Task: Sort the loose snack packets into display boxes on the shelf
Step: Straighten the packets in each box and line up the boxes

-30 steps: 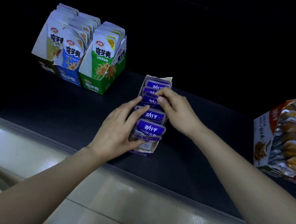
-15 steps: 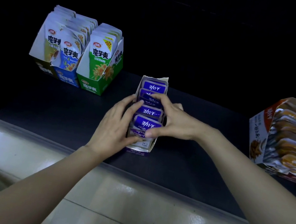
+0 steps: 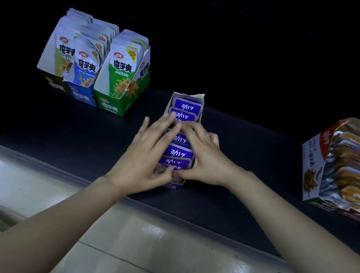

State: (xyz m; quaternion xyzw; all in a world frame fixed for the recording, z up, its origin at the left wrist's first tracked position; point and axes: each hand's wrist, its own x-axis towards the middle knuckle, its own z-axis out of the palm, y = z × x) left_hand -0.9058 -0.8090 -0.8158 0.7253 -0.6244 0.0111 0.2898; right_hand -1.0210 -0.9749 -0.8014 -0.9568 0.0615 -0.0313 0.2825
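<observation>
A narrow white display box point(image 3: 198, 97) stands on the dark shelf point(image 3: 69, 138), filled with a row of purple snack packets point(image 3: 180, 153). My left hand point(image 3: 146, 154) grips the row from its left side, fingers spread over the middle packets and thumb at the front packet. My right hand point(image 3: 204, 161) grips the same row from the right, fingers laid across the middle and thumb low at the front. Between them both hands squeeze the packets. The two rearmost packets point(image 3: 186, 107) stay uncovered.
Back left stand three open boxes of white pouches: a green one point(image 3: 118, 106), a blue one point(image 3: 82, 96) and a dark one point(image 3: 53, 84). At the right edge leans an orange-and-white box point(image 3: 313, 161) of orange packets. Pale tiled floor point(image 3: 157, 250) lies below the shelf edge.
My left hand has slid forward so its fingers reach further back over the row. My right hand has drawn toward the front, its thumb now meeting the left thumb at the front packet.
</observation>
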